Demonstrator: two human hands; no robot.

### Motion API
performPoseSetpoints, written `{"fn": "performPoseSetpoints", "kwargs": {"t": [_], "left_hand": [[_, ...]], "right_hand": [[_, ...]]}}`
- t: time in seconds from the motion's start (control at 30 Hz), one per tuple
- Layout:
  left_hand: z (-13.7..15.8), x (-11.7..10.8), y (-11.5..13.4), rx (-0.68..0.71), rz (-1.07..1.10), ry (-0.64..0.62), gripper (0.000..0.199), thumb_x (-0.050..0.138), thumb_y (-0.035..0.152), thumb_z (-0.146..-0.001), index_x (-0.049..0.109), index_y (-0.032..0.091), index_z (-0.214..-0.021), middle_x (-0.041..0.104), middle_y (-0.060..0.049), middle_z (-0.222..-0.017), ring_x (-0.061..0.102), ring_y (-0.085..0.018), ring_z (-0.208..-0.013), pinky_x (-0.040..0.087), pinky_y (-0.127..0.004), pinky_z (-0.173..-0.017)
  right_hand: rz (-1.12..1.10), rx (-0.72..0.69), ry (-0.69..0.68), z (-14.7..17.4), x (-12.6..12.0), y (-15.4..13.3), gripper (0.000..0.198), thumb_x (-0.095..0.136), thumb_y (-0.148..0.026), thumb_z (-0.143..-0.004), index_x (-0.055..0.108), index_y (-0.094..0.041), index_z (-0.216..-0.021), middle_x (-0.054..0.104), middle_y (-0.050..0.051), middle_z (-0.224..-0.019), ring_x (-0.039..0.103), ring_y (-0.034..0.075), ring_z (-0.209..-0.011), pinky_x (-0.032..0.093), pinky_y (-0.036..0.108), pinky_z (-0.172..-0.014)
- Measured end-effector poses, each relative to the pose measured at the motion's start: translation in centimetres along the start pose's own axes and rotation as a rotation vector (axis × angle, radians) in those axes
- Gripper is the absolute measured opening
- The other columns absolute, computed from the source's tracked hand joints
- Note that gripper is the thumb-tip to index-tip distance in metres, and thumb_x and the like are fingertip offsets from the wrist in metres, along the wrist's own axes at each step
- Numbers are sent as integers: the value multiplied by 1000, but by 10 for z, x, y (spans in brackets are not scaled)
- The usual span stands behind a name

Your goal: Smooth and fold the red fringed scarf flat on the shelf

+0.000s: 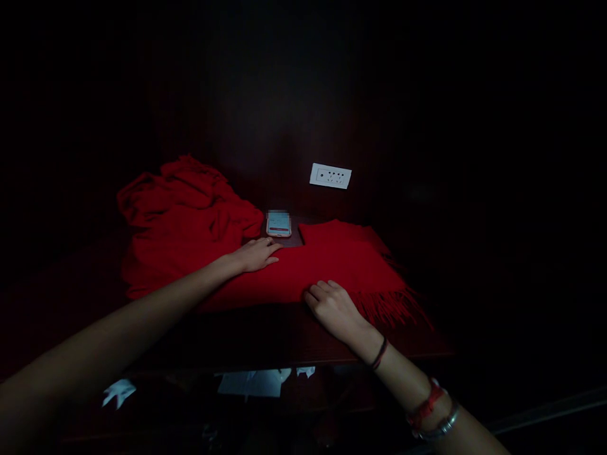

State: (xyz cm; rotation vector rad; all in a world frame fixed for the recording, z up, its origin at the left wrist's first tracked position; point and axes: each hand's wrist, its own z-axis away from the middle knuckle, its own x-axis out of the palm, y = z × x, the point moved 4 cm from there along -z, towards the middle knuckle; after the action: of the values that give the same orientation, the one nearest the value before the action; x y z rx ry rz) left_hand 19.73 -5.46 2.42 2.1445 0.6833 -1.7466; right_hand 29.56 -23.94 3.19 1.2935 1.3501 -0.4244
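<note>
A red fringed scarf (275, 278) lies across a dark wooden surface, its right part flat with fringe and its left part heaped in loose folds. My left hand (256, 254) rests on the scarf near its far edge, fingers stretched out and slightly apart. At the near edge, my right hand (334, 309) has its fingers curled down on the cloth, closed on that edge; the fingertips are partly hidden. Just beyond my left hand, a phone (279, 225) with a lit screen lies face up.
A white wall socket (331, 175) is set in the dark back panel. Below the surface's front edge, a pale sheet of paper (251, 383) and a crumpled white piece (118, 393) show on a lower level. The sides are too dark to make out.
</note>
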Motion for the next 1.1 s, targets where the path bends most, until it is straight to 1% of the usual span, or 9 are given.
{"fn": "performPoseSetpoints", "kwargs": {"t": [0.17,0.23,0.33,0.43,0.5,0.6,0.73,0.9,1.1], "left_hand": [[57,-30,6,90,26,142,37,34,35,-84,45,17,-114,39,-10,-120,38,-19,-108,29,-31,-92],[77,-37,14,176,99,99,37,35,37,-83,44,19,-115,39,-7,-121,39,-17,-108,29,-28,-93],[101,-35,26,293,180,-37,37,37,38,-83,41,25,-117,42,-2,-119,42,-13,-105,32,-23,-90],[113,-28,27,284,199,-79,33,32,31,-85,43,26,-116,44,-1,-120,42,-12,-106,31,-23,-91],[116,-27,24,278,196,-84,33,31,26,-86,43,25,-116,43,-1,-122,38,-11,-110,27,-24,-94],[116,-32,26,293,179,-118,35,33,19,-84,41,26,-118,39,0,-126,33,-11,-115,24,-26,-96],[107,-43,48,320,179,-104,35,34,19,-84,42,25,-117,38,0,-127,31,-11,-116,24,-25,-96],[90,-40,77,359,155,-41,26,40,23,-81,51,21,-104,52,-3,-109,48,-13,-98,35,-23,-83],[81,-37,76,454,122,-78,22,43,12,-75,53,19,-94,55,-3,-92,52,-13,-84,38,-21,-74]], "right_hand": [[-40,-21,-34,2,-6,-13,13,44,-12,-80,57,-14,-82,57,6,-77,47,15,-71,31,28,-62],[-79,11,-51,8,-8,-13,15,43,-13,-80,58,-14,-82,57,5,-77,48,15,-72,32,28,-64],[-179,118,-30,17,-12,-4,18,42,-15,-81,58,-16,-88,59,5,-79,49,14,-74,35,27,-68],[-283,246,57,24,-16,12,25,39,-17,-82,54,-17,-103,59,6,-93,50,14,-85,37,27,-76],[-329,254,80,26,-13,17,31,37,-14,-82,50,-16,-110,56,7,-104,47,15,-97,36,29,-84],[-372,193,18,27,-3,14,34,35,-10,-81,49,-14,-112,54,8,-111,46,15,-103,34,31,-90],[-410,239,9,33,10,8,36,36,-9,-79,51,-12,-111,54,9,-111,47,15,-103,36,29,-90],[-470,285,37,37,10,10,34,37,-8,-78,54,-13,-107,55,8,-109,48,14,-103,37,29,-90],[-471,292,62,21,-4,8,27,40,-18,-81,54,-15,-104,58,6,-98,51,13,-93,39,26,-83]]}}
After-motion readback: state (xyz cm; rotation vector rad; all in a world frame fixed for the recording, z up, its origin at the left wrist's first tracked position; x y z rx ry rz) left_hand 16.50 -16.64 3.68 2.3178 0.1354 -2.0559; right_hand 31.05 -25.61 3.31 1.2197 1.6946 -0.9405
